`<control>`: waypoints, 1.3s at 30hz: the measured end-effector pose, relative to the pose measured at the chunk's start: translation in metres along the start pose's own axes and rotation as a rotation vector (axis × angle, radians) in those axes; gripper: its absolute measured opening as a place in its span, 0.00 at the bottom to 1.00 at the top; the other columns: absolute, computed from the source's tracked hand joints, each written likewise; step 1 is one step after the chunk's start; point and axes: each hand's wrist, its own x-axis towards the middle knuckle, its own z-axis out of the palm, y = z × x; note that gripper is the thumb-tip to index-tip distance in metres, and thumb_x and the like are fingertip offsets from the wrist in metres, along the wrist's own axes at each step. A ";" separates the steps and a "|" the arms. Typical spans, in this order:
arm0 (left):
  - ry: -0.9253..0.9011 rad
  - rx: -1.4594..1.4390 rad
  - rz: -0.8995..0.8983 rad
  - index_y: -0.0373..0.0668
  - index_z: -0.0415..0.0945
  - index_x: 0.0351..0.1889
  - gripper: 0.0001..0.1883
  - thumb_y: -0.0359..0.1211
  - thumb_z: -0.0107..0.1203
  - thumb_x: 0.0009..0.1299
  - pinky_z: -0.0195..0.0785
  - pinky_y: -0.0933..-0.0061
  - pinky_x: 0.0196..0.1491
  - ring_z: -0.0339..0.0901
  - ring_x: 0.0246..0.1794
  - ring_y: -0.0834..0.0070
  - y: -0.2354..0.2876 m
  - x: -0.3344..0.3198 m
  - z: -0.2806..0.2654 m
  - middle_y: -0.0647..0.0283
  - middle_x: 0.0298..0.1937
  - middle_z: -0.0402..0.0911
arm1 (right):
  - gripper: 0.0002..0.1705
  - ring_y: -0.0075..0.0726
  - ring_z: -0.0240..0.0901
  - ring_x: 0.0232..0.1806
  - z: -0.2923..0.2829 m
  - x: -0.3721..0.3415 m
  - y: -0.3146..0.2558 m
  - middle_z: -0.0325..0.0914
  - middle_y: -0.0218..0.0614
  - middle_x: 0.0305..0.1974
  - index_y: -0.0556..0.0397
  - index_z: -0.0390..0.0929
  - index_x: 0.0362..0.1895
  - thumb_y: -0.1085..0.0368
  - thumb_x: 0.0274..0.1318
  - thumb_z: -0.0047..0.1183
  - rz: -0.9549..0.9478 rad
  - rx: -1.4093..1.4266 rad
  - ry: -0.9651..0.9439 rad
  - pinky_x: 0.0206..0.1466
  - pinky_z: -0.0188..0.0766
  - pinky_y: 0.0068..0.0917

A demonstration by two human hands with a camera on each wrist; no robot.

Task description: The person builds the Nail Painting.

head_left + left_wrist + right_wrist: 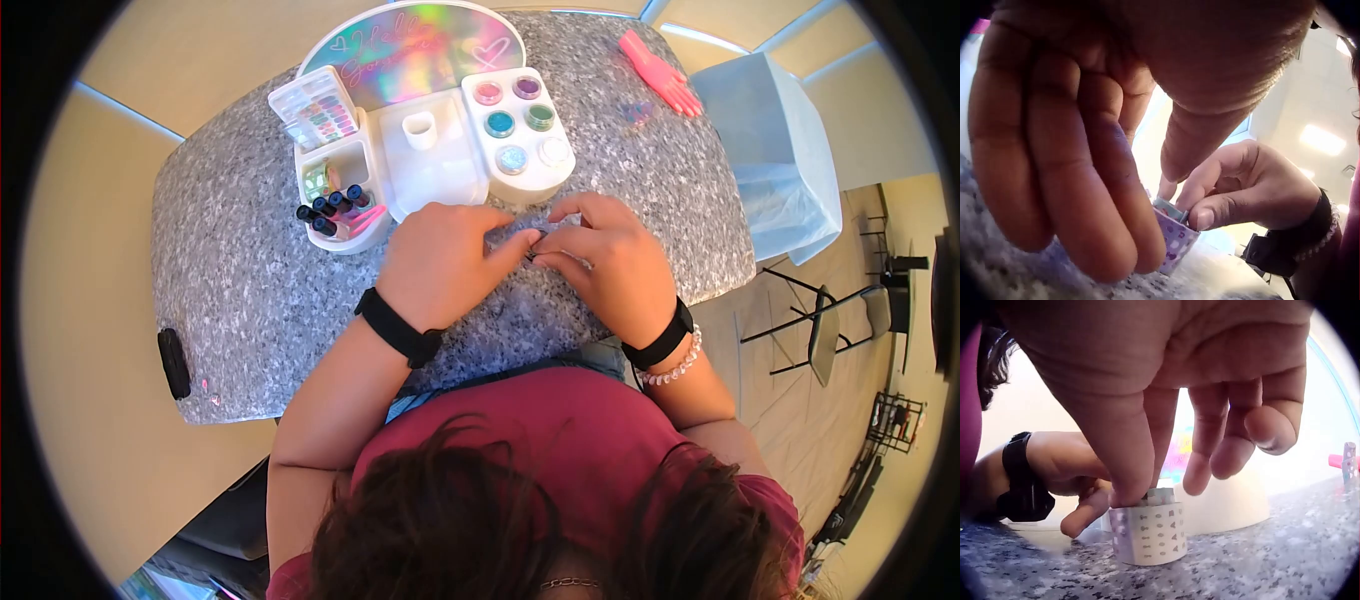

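Observation:
In the left wrist view a small purple-and-white patterned container (1175, 240) stands on the speckled tabletop. My right hand (620, 265) pinches at its upper edge, thumb against the rim. Out of the top pokes a pale, blocky piece (1161, 495); whether the fingers grip that too is hidden. My left hand (445, 255) is beside the container, its thumb stretched toward the right fingertips and its other fingers loosely bent. Contact between the left thumb and the container cannot be made out.
Behind my hands stands a white organizer (435, 160) with polish bottles (340, 203), swatch cards (318, 108) and several glitter jars (500, 123). A pink model hand (660, 75) lies back right. A black object (174, 363) is at the left edge. Folding chairs stand right.

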 end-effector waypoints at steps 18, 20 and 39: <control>0.017 -0.153 0.106 0.51 0.94 0.48 0.13 0.36 0.78 0.65 0.72 0.64 0.34 0.81 0.28 0.69 -0.007 -0.001 0.002 0.64 0.40 0.87 | 0.09 0.52 0.85 0.42 0.001 0.005 0.009 0.87 0.40 0.40 0.50 0.87 0.43 0.63 0.63 0.73 0.231 0.146 -0.015 0.45 0.80 0.44; 0.018 -0.150 0.118 0.52 0.94 0.48 0.13 0.36 0.78 0.65 0.72 0.63 0.34 0.81 0.28 0.69 -0.007 -0.002 0.002 0.64 0.40 0.87 | 0.10 0.51 0.85 0.41 0.003 0.004 0.010 0.88 0.40 0.41 0.50 0.87 0.43 0.63 0.61 0.74 0.271 0.130 -0.028 0.44 0.80 0.43; 0.157 -0.346 0.099 0.42 0.93 0.47 0.07 0.30 0.74 0.73 0.65 0.73 0.29 0.74 0.23 0.79 0.001 0.006 -0.009 0.62 0.40 0.90 | 0.19 0.37 0.89 0.47 -0.052 0.083 0.160 0.92 0.39 0.51 0.55 0.87 0.54 0.69 0.60 0.76 0.346 0.050 0.130 0.53 0.86 0.34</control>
